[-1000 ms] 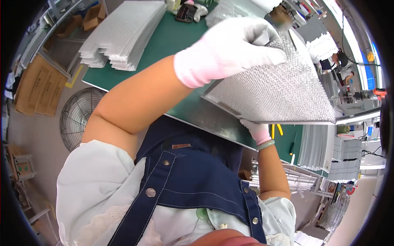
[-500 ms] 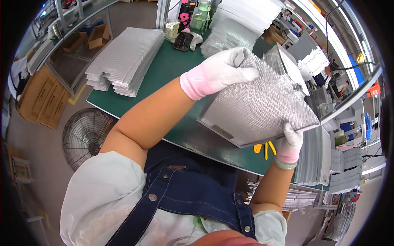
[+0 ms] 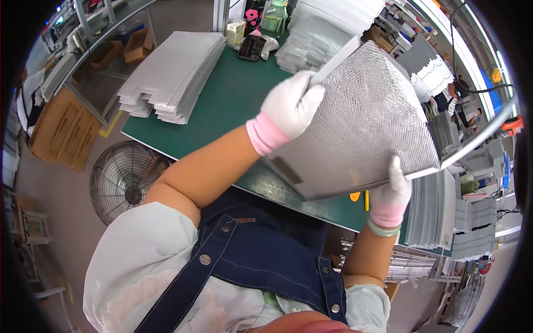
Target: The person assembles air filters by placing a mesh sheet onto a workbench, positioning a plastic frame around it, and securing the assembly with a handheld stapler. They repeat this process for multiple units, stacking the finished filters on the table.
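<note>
A silvery metal mesh filter panel (image 3: 372, 116) with a thin frame is held up, tilted, over the green tabletop. My left hand (image 3: 291, 105), in a white glove with a pink cuff, is closed around the frame strip (image 3: 337, 58) on the panel's left side. At the lower right corner my right hand (image 3: 390, 191), gloved the same way, grips the edge with its thumb on the mesh side; its other fingers are largely hidden. Part of a yellow-handled tool (image 3: 366, 200) shows on the table under the panel, near my right hand.
Mesh sheets (image 3: 172, 66) are stacked at the table's left. Toward the back stand a green bottle (image 3: 273, 18), a dark flask, a small box and a plastic-wrapped stack (image 3: 316, 44). Grey panels (image 3: 427, 211) stand at right. A black floor fan (image 3: 130, 180) is beside the table.
The panel has turned and tipped, its frame strip now showing at upper left. My left hand has shifted down and left along it. The panel now covers more of the yellow-handled tool.
</note>
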A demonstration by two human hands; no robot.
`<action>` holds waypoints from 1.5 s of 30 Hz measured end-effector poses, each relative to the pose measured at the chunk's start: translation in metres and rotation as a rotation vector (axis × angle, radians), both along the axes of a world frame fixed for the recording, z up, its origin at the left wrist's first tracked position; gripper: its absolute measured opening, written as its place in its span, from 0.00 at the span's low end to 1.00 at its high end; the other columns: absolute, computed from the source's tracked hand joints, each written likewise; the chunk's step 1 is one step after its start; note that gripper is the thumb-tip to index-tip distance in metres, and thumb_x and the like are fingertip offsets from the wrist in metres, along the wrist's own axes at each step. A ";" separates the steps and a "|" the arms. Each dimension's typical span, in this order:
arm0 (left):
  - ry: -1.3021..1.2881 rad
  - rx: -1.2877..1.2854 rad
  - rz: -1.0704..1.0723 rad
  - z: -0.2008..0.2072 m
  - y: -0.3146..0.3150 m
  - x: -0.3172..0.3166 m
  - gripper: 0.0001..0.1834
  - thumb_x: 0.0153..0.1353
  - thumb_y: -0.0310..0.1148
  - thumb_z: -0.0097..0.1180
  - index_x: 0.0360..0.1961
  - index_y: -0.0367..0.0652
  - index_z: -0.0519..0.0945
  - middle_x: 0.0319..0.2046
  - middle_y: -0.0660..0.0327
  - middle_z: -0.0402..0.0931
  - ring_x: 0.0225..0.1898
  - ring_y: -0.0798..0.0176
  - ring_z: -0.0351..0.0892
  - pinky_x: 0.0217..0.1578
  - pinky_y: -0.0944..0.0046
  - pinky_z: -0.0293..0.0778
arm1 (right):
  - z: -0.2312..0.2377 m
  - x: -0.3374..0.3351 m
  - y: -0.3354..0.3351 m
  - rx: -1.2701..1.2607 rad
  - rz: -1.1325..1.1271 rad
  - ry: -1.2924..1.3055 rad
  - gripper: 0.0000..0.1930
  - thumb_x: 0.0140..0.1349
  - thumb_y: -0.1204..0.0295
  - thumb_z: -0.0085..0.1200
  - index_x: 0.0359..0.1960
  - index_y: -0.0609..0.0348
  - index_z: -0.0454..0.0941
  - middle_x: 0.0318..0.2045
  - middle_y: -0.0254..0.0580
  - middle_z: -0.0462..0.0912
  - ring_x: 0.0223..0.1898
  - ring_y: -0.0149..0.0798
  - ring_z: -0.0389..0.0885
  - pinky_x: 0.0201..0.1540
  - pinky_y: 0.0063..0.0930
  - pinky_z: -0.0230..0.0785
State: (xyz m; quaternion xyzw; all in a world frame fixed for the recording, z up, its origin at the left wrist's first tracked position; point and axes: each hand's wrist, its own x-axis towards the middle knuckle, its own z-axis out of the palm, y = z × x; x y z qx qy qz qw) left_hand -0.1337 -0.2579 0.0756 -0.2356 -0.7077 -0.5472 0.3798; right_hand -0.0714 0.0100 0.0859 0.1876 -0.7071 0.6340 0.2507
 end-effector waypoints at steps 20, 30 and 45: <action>-0.363 -0.887 -0.052 -0.044 -0.018 0.050 0.15 0.70 0.42 0.49 0.35 0.43 0.79 0.23 0.51 0.79 0.27 0.44 0.81 0.31 0.48 0.76 | -0.061 0.152 0.044 0.527 0.907 -0.784 0.27 0.73 0.59 0.48 0.63 0.71 0.70 0.54 0.57 0.78 0.58 0.50 0.75 0.63 0.40 0.65; -0.238 -1.003 -0.094 -0.003 0.015 0.084 0.13 0.68 0.40 0.51 0.35 0.41 0.79 0.25 0.51 0.79 0.29 0.44 0.81 0.33 0.49 0.77 | 0.018 0.031 -0.043 1.340 0.042 0.068 0.09 0.63 0.65 0.58 0.37 0.58 0.79 0.33 0.47 0.84 0.40 0.49 0.84 0.41 0.42 0.75; -0.602 -0.754 -0.274 0.053 -0.058 0.063 0.19 0.70 0.41 0.52 0.46 0.33 0.80 0.34 0.54 0.81 0.36 0.57 0.80 0.42 0.59 0.74 | 0.097 0.144 0.024 1.013 0.400 -0.275 0.21 0.53 0.69 0.64 0.49 0.65 0.81 0.46 0.59 0.83 0.49 0.55 0.82 0.55 0.41 0.72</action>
